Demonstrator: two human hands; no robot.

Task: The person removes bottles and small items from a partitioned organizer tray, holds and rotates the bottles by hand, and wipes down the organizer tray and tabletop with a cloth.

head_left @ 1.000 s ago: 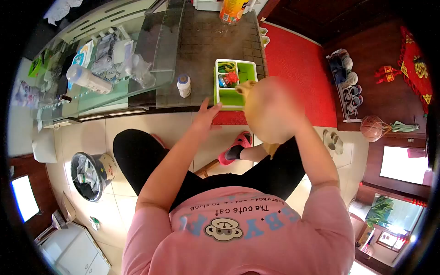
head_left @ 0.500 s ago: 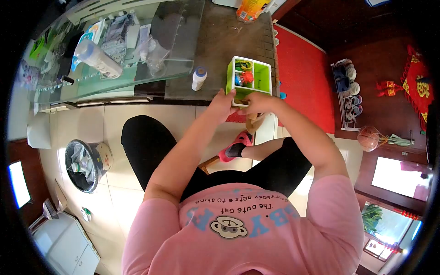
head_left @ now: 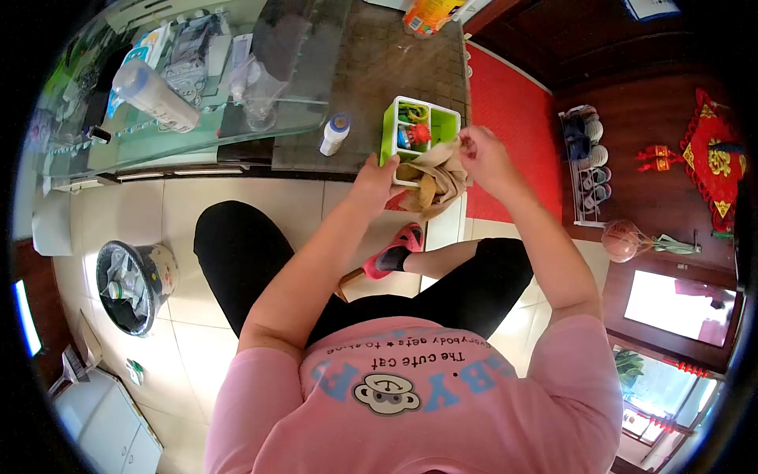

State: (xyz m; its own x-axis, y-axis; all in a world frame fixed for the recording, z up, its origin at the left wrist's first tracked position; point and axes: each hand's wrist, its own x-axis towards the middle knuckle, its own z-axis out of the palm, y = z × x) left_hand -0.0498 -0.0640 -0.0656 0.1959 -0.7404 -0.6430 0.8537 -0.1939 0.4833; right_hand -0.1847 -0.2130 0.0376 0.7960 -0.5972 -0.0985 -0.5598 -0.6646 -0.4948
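Note:
A green and white divided box (head_left: 443, 120) stands near the right end of the dark table, with small colourful items, a red one among them, in its compartments. My left hand (head_left: 374, 180) grips the box's near left corner. In my right hand (head_left: 484, 156), at the box's right side, the fingers pinch the edge of a beige cloth (head_left: 439, 180), which looks like thin crumpled fabric or stockings. The cloth drapes over the near compartment and hangs past the table's front edge. Left of the box stands a small white bottle (head_left: 335, 136) with a blue cap.
A glass shelf (head_left: 237, 130) on the left carries a large white bottle (head_left: 156, 96) and packets. An orange package (head_left: 429, 16) is at the far end. A bin (head_left: 130, 288) stands on the floor at left, a shoe rack (head_left: 586, 162) at right.
My right hand has moved right and up from the near compartment, drawing the beige cloth out and spreading it over the box's edge. My left hand stays on the box.

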